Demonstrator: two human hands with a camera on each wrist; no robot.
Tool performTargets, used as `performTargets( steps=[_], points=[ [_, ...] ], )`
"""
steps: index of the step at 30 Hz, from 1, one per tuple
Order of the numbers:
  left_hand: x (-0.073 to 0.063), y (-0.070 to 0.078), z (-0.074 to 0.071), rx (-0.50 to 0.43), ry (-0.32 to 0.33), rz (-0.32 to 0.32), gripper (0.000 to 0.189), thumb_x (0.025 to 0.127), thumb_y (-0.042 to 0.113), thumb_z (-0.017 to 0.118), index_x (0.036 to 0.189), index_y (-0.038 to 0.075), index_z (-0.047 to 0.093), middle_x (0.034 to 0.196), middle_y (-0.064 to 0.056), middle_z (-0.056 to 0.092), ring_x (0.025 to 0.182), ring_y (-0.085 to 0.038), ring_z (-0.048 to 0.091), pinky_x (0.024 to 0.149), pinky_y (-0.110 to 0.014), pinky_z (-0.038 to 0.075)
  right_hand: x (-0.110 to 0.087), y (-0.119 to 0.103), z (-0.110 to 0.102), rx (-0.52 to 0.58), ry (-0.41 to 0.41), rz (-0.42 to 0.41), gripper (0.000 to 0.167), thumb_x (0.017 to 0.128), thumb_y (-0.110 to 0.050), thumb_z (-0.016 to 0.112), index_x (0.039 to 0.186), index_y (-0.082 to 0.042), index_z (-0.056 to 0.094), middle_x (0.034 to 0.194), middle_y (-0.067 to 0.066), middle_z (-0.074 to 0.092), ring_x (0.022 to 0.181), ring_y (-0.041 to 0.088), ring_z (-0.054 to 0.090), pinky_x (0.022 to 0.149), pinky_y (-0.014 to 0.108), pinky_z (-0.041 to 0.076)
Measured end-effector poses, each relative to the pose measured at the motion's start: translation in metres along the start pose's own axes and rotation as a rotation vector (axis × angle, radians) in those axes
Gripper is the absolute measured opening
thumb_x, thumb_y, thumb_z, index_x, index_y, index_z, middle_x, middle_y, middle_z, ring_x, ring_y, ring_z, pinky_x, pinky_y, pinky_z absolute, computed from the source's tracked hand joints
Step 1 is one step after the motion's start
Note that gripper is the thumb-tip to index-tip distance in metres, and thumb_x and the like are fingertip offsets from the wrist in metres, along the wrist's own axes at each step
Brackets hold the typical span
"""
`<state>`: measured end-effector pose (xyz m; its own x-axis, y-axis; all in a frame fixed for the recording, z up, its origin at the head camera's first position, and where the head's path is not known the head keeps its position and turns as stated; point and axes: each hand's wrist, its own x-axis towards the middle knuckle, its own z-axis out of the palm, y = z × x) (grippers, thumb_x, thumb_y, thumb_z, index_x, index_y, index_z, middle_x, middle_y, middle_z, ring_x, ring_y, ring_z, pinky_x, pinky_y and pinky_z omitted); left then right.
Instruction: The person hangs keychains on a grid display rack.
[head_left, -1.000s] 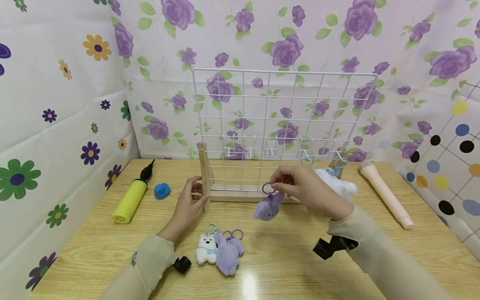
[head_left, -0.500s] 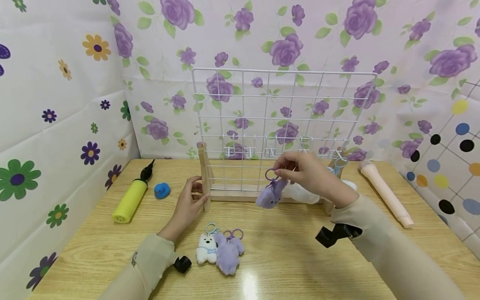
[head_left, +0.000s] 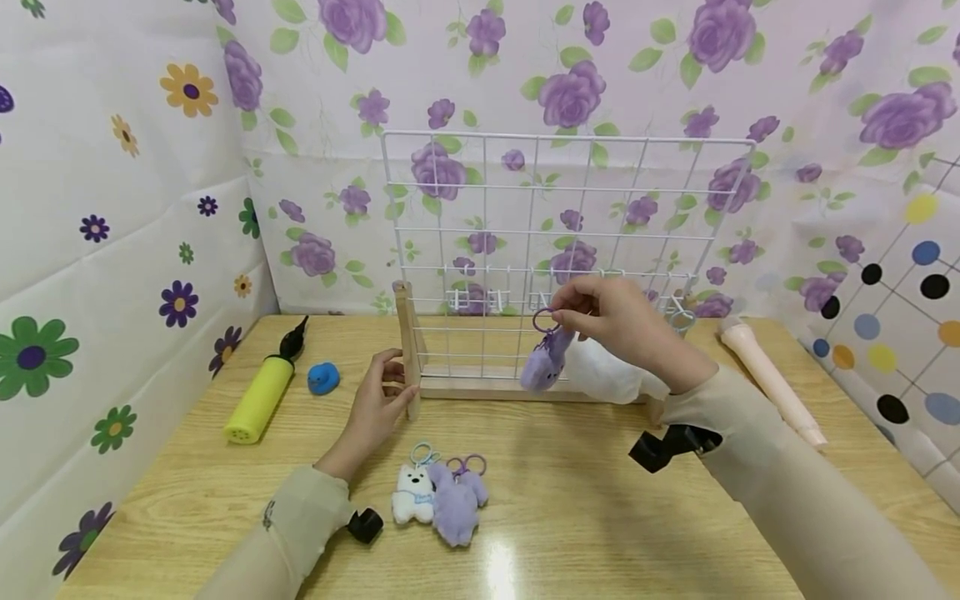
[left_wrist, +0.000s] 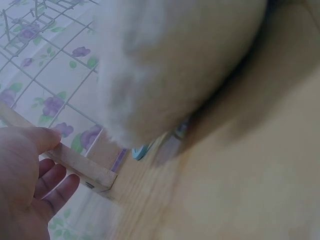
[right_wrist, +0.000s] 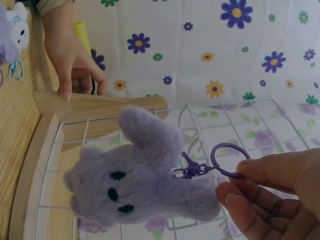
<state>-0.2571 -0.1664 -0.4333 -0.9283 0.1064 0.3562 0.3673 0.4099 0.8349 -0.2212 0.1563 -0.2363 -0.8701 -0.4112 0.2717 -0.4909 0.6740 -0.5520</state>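
Observation:
My right hand (head_left: 618,321) pinches the purple ring (right_wrist: 231,146) of a purple plush keychain (head_left: 543,362) between thumb and fingertips. The plush dangles in front of the white wire grid (head_left: 506,233), close under its hooks (head_left: 477,300). In the right wrist view its dark eyes and nose show. My left hand (head_left: 380,392) holds the left wooden post (head_left: 407,350) of the grid's stand, thumb on one side and fingers on the other. White plush (head_left: 607,371) hangs at the grid's right, partly behind my right hand. A white bear keychain (head_left: 412,496) and purple plush (head_left: 456,508) lie on the table.
A yellow pump (head_left: 262,398) and a blue rubber duck (head_left: 323,378) are at the left of the wooden table (head_left: 570,517). A pale pink tube (head_left: 768,379) lies at the right. Floral cloth (head_left: 315,183) rises behind.
My right hand has risen toward the grid's hooks, lifting the purple plush keychain with it and covering more of the right-hand hooks. My left hand stays on the wooden post.

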Motion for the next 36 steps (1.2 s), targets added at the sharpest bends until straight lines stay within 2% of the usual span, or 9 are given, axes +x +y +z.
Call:
performTargets(
  steps=[4,16,29,36],
  points=[
    [0.001,0.000,0.000,-0.002,-0.001,0.006,0.057,0.090,0.002,0.065,0.139,0.005,0.036,0.117,-0.021,0.055,0.103,-0.030,0.056,0.079,-0.019,0.049,0.003,0.000,-0.002,-0.015,0.010,0.032,0.009,0.094,-0.012,0.062,0.097,-0.007,0.068,0.086,0.008,0.070,0.071,0.015,0.063,0.068,0.026,0.052],
    [0.001,-0.001,0.001,-0.004,0.004,0.000,0.058,0.089,0.002,0.066,0.139,0.005,0.036,0.118,-0.021,0.054,0.103,-0.029,0.055,0.081,-0.024,0.051,0.011,0.006,0.000,-0.041,0.009,0.059,0.009,0.094,-0.010,0.061,0.097,-0.005,0.068,0.090,0.011,0.069,0.076,0.017,0.064,0.072,0.031,0.053],
    [0.000,0.000,0.000,0.011,0.003,0.004,0.057,0.090,0.002,0.065,0.139,0.005,0.036,0.117,-0.021,0.055,0.102,-0.029,0.056,0.082,-0.028,0.052,0.017,0.012,0.008,-0.093,0.017,0.064,0.007,0.093,-0.008,0.061,0.095,-0.005,0.068,0.090,0.010,0.069,0.079,0.019,0.062,0.072,0.030,0.053],
    [0.000,0.000,0.000,0.014,0.005,0.006,0.057,0.090,0.002,0.065,0.139,0.005,0.036,0.117,-0.021,0.055,0.102,-0.030,0.056,0.082,-0.028,0.052,0.019,0.013,0.011,-0.093,0.002,0.067,0.007,0.093,-0.007,0.061,0.096,-0.005,0.067,0.090,0.011,0.069,0.080,0.022,0.065,0.071,0.031,0.054]
  ],
)
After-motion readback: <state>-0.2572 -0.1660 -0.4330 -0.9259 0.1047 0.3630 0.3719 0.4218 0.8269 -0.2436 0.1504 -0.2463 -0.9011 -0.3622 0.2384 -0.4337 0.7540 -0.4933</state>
